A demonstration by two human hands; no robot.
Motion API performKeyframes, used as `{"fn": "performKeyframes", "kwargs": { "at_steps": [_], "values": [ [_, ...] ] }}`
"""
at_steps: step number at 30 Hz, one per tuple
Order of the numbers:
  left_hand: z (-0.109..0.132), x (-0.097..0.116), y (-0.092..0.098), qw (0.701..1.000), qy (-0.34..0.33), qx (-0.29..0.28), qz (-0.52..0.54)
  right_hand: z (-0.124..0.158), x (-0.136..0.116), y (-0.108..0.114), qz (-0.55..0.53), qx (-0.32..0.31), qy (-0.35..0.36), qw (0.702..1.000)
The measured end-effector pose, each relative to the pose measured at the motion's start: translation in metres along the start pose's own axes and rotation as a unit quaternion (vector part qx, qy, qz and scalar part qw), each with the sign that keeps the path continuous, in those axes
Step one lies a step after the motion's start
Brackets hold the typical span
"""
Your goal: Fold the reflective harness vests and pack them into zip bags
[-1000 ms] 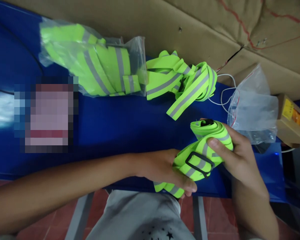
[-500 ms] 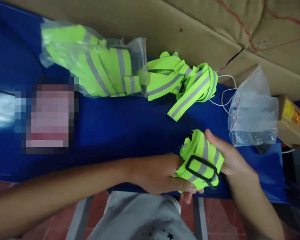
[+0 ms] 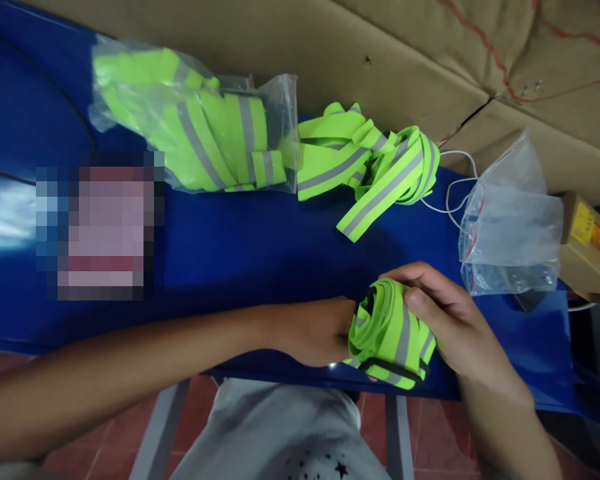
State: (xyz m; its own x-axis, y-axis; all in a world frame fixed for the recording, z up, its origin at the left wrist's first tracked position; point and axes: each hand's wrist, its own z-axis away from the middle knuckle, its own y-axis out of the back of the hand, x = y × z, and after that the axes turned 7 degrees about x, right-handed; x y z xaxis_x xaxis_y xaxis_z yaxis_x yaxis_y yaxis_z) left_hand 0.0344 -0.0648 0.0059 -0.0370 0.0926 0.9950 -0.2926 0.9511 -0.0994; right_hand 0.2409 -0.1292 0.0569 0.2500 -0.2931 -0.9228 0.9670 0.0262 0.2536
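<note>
Both my hands hold a rolled neon-green strap with a grey reflective stripe and a black buckle [image 3: 390, 337] above the near edge of the blue table [image 3: 260, 253]. My left hand [image 3: 320, 332] grips the roll from the left, fingers closed under it. My right hand [image 3: 450, 320] wraps over the top and right side, thumb pressed on the roll. A loose pile of the same green straps [image 3: 370, 167] lies farther back on the table.
A clear plastic bag filled with green straps [image 3: 205, 130] lies at the back left. An empty clear zip bag [image 3: 510, 220] sits at the right, beside a small cardboard box [image 3: 587, 247] and a white cable [image 3: 447, 193]. Brown cardboard [image 3: 380, 53] lines the far side.
The strap has been folded and rolled tighter into a compact bundle. My right hand has moved from the side to over its top; the buckle has turned to the underside.
</note>
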Motion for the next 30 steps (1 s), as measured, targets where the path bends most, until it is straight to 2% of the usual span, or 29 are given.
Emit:
{"fn": "performKeyframes", "kwargs": {
  "at_steps": [2, 5, 6, 8, 11, 14, 16, 18, 21, 23, 25, 27, 30],
  "values": [
    [0.0, 0.002, 0.001, 1.0, 0.002, -0.018, -0.001, 0.001, 0.0, -0.003, 0.053, 0.016, 0.045, 0.997],
    [-0.001, 0.009, 0.002, 0.998, 0.015, -0.057, 0.022, 0.0, 0.0, -0.006, 0.114, 0.096, 0.112, 0.983],
    [-0.001, 0.011, 0.002, 0.998, 0.019, -0.059, 0.026, -0.001, 0.0, -0.005, 0.12, 0.106, 0.125, 0.979],
    [-0.001, 0.013, 0.002, 0.997, 0.035, -0.049, 0.05, 0.0, 0.0, -0.001, 0.121, 0.084, 0.136, 0.98],
    [0.0, 0.01, -0.001, 0.992, 0.072, -0.027, 0.104, 0.004, -0.003, 0.009, 0.136, 0.002, 0.154, 0.979],
    [0.0, 0.005, -0.003, 0.99, 0.07, 0.026, 0.121, 0.009, -0.006, 0.012, 0.198, -0.072, 0.169, 0.963],
    [-0.001, 0.005, -0.002, 0.991, 0.037, 0.049, 0.117, 0.012, -0.006, 0.006, 0.255, -0.057, 0.181, 0.948],
    [-0.002, 0.007, -0.001, 0.992, 0.013, 0.041, 0.117, 0.013, -0.006, -0.002, 0.274, -0.013, 0.188, 0.943],
    [-0.002, 0.015, 0.002, 0.991, 0.037, -0.005, 0.128, 0.012, -0.005, -0.009, 0.232, 0.021, 0.164, 0.959],
    [-0.002, 0.022, 0.005, 0.989, 0.075, 0.005, 0.126, 0.011, -0.005, -0.008, 0.174, 0.026, 0.132, 0.975],
    [-0.002, 0.027, 0.009, 0.986, 0.122, 0.039, 0.109, 0.009, -0.005, -0.005, 0.094, 0.035, 0.099, 0.99],
    [-0.002, 0.031, 0.013, 0.982, 0.153, 0.094, 0.05, 0.006, -0.004, -0.002, -0.001, 0.048, 0.053, 0.997],
    [-0.003, 0.034, 0.017, 0.974, 0.136, 0.162, -0.081, 0.002, -0.002, -0.002, -0.111, 0.043, -0.028, 0.993]
  ]
}}
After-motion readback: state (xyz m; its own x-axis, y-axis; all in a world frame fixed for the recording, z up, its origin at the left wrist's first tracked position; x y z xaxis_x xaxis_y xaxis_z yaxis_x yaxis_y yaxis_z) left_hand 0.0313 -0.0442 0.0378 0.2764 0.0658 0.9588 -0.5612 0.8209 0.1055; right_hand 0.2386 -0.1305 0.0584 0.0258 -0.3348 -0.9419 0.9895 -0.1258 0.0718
